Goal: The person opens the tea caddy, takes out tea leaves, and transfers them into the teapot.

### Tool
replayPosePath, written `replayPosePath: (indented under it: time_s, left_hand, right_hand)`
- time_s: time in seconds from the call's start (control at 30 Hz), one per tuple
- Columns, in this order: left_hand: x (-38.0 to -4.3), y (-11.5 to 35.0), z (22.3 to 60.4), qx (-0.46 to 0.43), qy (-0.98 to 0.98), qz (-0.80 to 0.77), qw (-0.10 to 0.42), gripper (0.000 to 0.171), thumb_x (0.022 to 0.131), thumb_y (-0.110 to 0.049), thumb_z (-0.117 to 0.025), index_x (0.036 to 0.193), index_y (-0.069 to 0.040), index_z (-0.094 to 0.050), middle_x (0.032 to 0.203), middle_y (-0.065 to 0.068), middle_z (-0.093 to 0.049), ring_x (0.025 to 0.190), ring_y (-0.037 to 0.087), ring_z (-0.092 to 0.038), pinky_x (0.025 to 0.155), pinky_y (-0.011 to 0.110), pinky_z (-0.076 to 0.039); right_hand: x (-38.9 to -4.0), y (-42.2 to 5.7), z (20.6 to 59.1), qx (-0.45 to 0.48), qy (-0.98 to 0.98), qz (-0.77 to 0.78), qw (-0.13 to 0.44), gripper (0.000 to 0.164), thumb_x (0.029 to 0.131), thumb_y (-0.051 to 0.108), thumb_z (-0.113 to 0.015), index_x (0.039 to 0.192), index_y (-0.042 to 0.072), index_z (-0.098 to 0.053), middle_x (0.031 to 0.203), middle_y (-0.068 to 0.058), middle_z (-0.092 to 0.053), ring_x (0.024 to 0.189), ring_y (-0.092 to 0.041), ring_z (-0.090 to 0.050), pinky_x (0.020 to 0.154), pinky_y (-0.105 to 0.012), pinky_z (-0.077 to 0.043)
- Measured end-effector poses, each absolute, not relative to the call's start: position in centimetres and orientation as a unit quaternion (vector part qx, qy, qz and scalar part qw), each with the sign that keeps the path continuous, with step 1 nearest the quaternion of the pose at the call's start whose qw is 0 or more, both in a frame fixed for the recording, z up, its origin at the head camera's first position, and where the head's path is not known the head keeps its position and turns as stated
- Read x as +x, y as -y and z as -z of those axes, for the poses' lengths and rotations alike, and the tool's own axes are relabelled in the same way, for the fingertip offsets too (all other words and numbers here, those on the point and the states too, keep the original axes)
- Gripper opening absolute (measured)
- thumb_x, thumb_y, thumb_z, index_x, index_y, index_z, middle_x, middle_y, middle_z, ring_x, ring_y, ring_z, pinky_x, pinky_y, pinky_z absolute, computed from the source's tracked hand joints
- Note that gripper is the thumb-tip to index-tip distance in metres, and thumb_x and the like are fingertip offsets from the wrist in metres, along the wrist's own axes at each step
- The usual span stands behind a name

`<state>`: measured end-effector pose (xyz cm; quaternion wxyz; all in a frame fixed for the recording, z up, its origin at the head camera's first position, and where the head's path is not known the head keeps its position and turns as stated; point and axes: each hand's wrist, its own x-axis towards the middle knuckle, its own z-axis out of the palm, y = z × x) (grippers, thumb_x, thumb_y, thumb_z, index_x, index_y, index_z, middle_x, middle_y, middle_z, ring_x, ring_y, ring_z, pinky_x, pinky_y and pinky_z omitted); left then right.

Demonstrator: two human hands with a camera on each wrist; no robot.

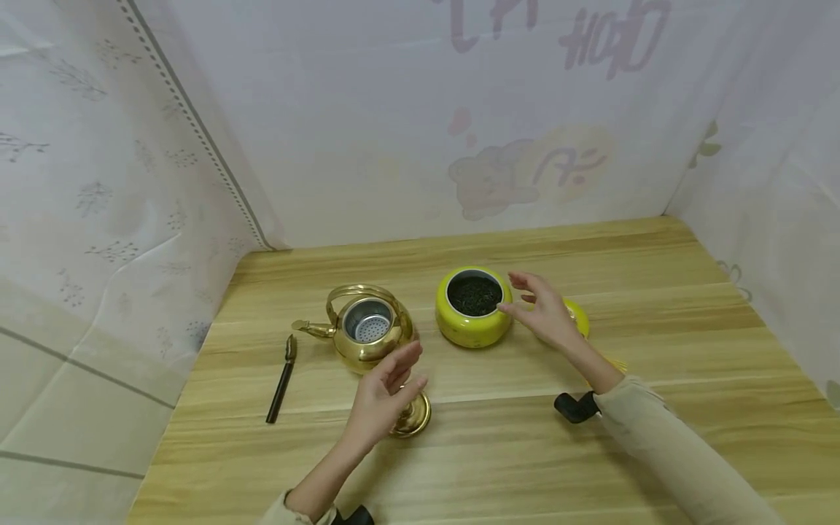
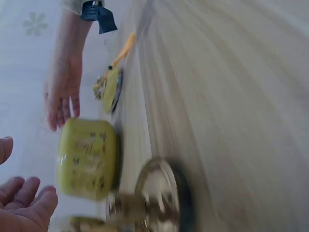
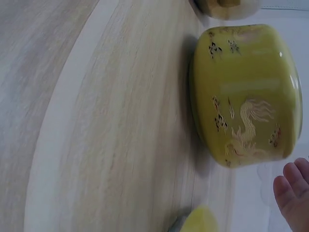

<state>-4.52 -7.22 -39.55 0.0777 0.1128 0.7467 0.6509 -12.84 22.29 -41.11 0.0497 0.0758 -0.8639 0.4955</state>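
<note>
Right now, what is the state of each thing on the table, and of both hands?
Gold teapot: upright, lid off
Strainer: seated in the teapot, holes showing
Gold lid: off the teapot, lying on the table
Yellow jar: upright, open
Dark leaves: inside the jar
Yellow lid: off the jar, lying on the table
Dark-handled tool: lying on the table
Left hand: fingers relaxed, holding nothing
Right hand: fingers relaxed, holding nothing
</note>
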Motion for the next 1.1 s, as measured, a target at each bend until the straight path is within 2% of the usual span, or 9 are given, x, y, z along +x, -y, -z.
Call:
replayPosePath:
  time_s: [0.17,0.3,0.47,0.6,0.7,0.77,0.97,1.1]
  left_hand:
    - [-3.5,10.3,39.6,0.064,-0.763,-0.642,0.044,0.039,0.085,-0.002,-0.067,0.123,0.002,-0.057,0.123,0.02,-0.06,0.116,0.027,-0.057,0.097,0.026,-0.047]
    - [-3.4,12.9,39.8,0.009,-0.78,-0.625,0.015,0.037,0.085,-0.003,-0.067,0.121,0.004,-0.058,0.121,0.02,-0.06,0.108,0.011,-0.06,0.091,0.016,-0.048]
    - [-3.3,16.4,40.1,-0.04,-0.805,-0.592,-0.018,0.037,0.088,-0.007,-0.065,0.123,0.004,-0.057,0.122,0.021,-0.059,0.1,-0.005,-0.058,0.085,0.009,-0.047]
    - [-3.4,19.1,40.6,-0.076,-0.829,-0.552,-0.052,0.036,0.089,-0.01,-0.065,0.122,0.001,-0.059,0.112,-0.004,-0.065,0.094,-0.011,-0.056,0.081,0.005,-0.046]
    - [-3.7,20.7,41.1,-0.11,-0.841,-0.526,-0.066,0.036,0.088,-0.013,-0.066,0.122,-0.002,-0.059,0.1,-0.019,-0.061,0.09,-0.012,-0.055,0.078,0.003,-0.045]
    - [-3.9,21.5,41.4,-0.13,-0.846,-0.512,-0.068,0.038,0.089,-0.014,-0.066,0.123,-0.002,-0.058,0.102,-0.015,-0.061,0.088,-0.013,-0.054,0.077,0.002,-0.045]
    - [-4.2,23.3,42.3,-0.15,-0.863,-0.476,-0.076,0.041,0.089,-0.014,-0.065,0.126,0.001,-0.054,0.117,0.016,-0.061,0.082,-0.017,-0.049,0.074,-0.001,-0.042]
    - [-4.2,24.2,42.9,-0.144,-0.882,-0.441,-0.082,0.042,0.088,-0.013,-0.067,0.124,0.004,-0.054,0.114,0.023,-0.062,0.077,-0.019,-0.046,0.069,-0.002,-0.041]
  right_hand:
    - [-13.2,-21.7,41.3,0.097,0.864,-0.493,0.018,0.076,0.08,0.021,-0.076,0.141,-0.003,-0.036,0.143,-0.02,-0.039,0.132,-0.034,-0.037,0.106,-0.049,-0.038]
    - [-13.5,-21.5,41.4,0.106,0.874,-0.474,0.004,0.083,0.078,0.021,-0.078,0.143,-0.004,-0.031,0.146,-0.022,-0.035,0.135,-0.035,-0.032,0.109,-0.049,-0.034]
    - [-13.7,-21.3,41.5,0.107,0.888,-0.447,-0.018,0.093,0.077,0.028,-0.079,0.146,-0.002,-0.025,0.15,-0.023,-0.027,0.137,-0.038,-0.028,0.109,-0.049,-0.032]
    - [-13.9,-21.0,41.6,0.102,0.895,-0.434,-0.032,0.099,0.075,0.034,-0.079,0.148,-0.001,-0.021,0.151,-0.024,-0.023,0.137,-0.04,-0.026,0.11,-0.051,-0.03]
    - [-14.0,-21.0,41.7,0.095,0.899,-0.426,-0.042,0.102,0.075,0.039,-0.078,0.149,0.0,-0.019,0.152,-0.024,-0.021,0.139,-0.041,-0.023,0.112,-0.053,-0.026]
    - [-14.0,-21.1,41.8,0.091,0.9,-0.423,-0.047,0.103,0.075,0.04,-0.078,0.149,0.001,-0.018,0.152,-0.024,-0.021,0.139,-0.041,-0.022,0.112,-0.053,-0.024]
    - [-14.0,-21.3,41.9,0.091,0.903,-0.417,-0.047,0.101,0.077,0.038,-0.077,0.149,0.001,-0.018,0.152,-0.024,-0.021,0.139,-0.041,-0.021,0.112,-0.053,-0.024]
    - [-14.0,-21.2,41.9,0.097,0.902,-0.418,-0.045,0.1,0.077,0.038,-0.077,0.149,0.0,-0.019,0.152,-0.024,-0.021,0.139,-0.041,-0.022,0.113,-0.053,-0.024]
